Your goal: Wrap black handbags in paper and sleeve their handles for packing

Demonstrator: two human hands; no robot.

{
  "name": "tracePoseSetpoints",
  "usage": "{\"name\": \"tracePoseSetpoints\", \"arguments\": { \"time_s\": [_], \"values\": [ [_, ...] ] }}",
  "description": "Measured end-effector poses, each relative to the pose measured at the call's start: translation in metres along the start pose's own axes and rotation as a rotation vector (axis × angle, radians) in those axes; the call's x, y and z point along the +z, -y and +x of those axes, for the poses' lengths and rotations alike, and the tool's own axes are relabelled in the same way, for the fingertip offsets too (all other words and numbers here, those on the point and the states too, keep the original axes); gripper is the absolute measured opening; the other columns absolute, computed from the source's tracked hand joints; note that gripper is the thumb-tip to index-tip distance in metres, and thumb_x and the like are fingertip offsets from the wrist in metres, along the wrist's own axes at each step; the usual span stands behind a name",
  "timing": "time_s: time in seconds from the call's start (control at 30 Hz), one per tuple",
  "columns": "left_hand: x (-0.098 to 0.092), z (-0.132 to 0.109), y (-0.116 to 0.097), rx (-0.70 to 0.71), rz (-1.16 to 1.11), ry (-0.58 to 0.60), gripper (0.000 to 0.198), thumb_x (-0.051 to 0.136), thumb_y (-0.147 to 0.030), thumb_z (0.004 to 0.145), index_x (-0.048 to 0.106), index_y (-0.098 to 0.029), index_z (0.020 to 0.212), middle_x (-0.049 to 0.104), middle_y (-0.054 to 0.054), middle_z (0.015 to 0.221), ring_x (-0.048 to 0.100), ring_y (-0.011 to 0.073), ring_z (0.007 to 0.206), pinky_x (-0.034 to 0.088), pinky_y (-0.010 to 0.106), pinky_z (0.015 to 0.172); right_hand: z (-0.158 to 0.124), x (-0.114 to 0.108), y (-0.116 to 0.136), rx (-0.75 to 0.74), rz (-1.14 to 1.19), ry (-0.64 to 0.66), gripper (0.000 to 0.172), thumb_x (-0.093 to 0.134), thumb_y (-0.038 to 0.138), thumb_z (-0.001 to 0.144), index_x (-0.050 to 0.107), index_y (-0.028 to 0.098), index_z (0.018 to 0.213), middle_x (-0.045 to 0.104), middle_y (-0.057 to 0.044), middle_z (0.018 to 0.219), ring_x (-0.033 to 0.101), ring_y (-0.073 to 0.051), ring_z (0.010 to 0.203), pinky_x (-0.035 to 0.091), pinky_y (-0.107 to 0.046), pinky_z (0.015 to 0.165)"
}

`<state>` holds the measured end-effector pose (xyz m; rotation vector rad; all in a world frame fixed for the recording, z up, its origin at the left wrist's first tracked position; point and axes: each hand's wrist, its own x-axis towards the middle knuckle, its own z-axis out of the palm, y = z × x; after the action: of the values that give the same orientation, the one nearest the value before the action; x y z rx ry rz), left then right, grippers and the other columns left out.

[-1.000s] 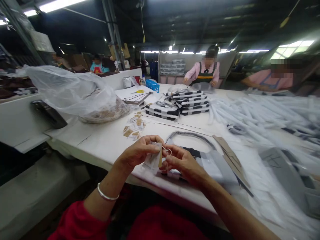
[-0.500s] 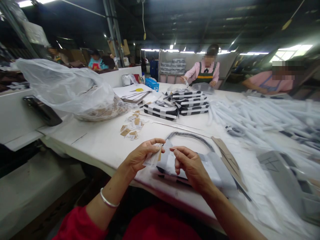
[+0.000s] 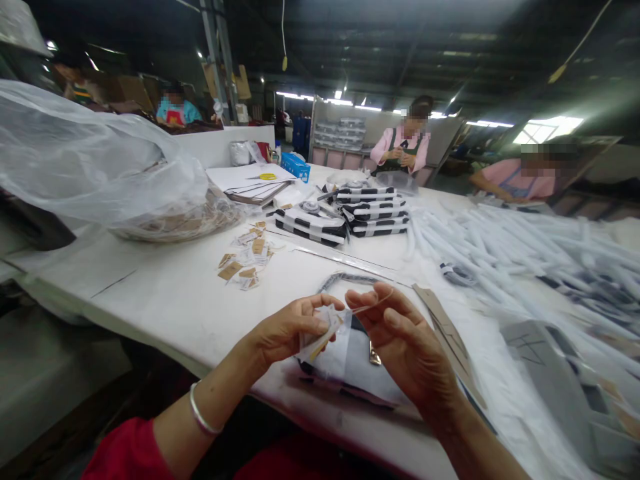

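In front of me, my left hand [image 3: 300, 327] pinches a few hang tags [image 3: 320, 340], white with a tan one among them, in a clear sleeve or wrap. A thin tag string [image 3: 367, 307] runs from them to my right hand [image 3: 405, 340], whose fingers are partly spread with the string drawn over the fingertips. Under both hands lies a black-and-white handbag [image 3: 345, 367] covered in pale wrapping. Its wrapped handle [image 3: 345, 277] arches behind my hands, and a gold clasp [image 3: 374, 353] shows beside my right palm.
Loose tags [image 3: 245, 260] lie left of my hands, near a large plastic bag [image 3: 100, 160]. Wrapped striped bags [image 3: 375, 213] are stacked behind. Brown card pieces [image 3: 445, 340], white tubes [image 3: 480, 247] and a grey piece [image 3: 545, 367] lie to the right. A co-worker [image 3: 403, 143] stands across the table.
My right hand has opened from a pinch and turned, drawing the string out over its fingers. My left hand keeps the tags, now tilted lower. The view has shifted slightly right.
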<state>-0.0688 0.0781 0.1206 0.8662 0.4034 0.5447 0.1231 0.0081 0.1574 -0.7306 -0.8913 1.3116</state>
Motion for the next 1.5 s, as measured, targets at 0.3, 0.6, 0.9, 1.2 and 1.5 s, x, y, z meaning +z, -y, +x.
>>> {"name": "tracePoseSetpoints", "arguments": {
  "time_s": [0.3,0.6,0.9,1.2,1.5],
  "values": [
    [-0.102,0.068,-0.016,0.126,1.149,-0.495,0.021,0.051,-0.023,0.083,0.067,-0.018,0.096,0.070,0.008,0.092,0.065,0.0224,0.086,0.051,0.034,0.078,0.089,-0.044,0.004,0.454,-0.529,-0.011,0.023,0.074,0.029,0.073,0.068,0.015,0.090,0.060,0.002,0.066,0.037,-0.003,0.038,0.027,-0.015,0.032],
    [-0.132,0.101,0.019,0.380,1.646,-0.431,0.024,0.059,-0.020,0.081,0.072,-0.027,0.100,0.067,0.006,0.108,0.057,0.0271,0.109,0.039,0.042,0.099,0.167,-0.077,-0.078,1.002,-0.816,0.142,0.010,0.057,0.011,0.075,0.061,0.014,0.066,0.062,-0.003,0.051,0.053,-0.013,0.038,0.046,-0.024,0.038],
    [-0.138,0.107,0.016,0.329,1.400,-0.237,0.030,0.050,-0.038,0.090,0.072,-0.028,0.108,0.071,0.005,0.114,0.060,0.0260,0.111,0.035,0.044,0.108,0.171,-0.078,-0.104,1.058,-0.524,0.370,0.007,0.055,0.008,0.066,0.059,0.013,0.062,0.057,0.003,0.049,0.050,-0.009,0.039,0.049,-0.021,0.046],
    [-0.123,0.093,0.012,0.191,1.645,-0.412,0.023,0.046,-0.026,0.088,0.068,-0.022,0.082,0.071,0.004,0.086,0.063,0.0247,0.085,0.040,0.038,0.084,0.164,-0.080,-0.105,0.991,-0.430,0.280,0.014,0.069,0.017,0.060,0.060,0.014,0.071,0.061,0.002,0.057,0.056,-0.010,0.048,0.048,-0.023,0.048],
    [-0.124,0.091,0.016,0.162,1.235,-0.376,0.035,0.035,-0.048,0.088,0.047,-0.021,0.070,0.056,0.003,0.075,0.052,0.0213,0.075,0.037,0.032,0.069,0.120,-0.060,-0.088,0.470,-0.524,-0.107,0.035,0.082,0.021,0.054,0.068,0.016,0.086,0.065,0.003,0.067,0.055,-0.010,0.058,0.041,-0.023,0.057]
  ]
}}
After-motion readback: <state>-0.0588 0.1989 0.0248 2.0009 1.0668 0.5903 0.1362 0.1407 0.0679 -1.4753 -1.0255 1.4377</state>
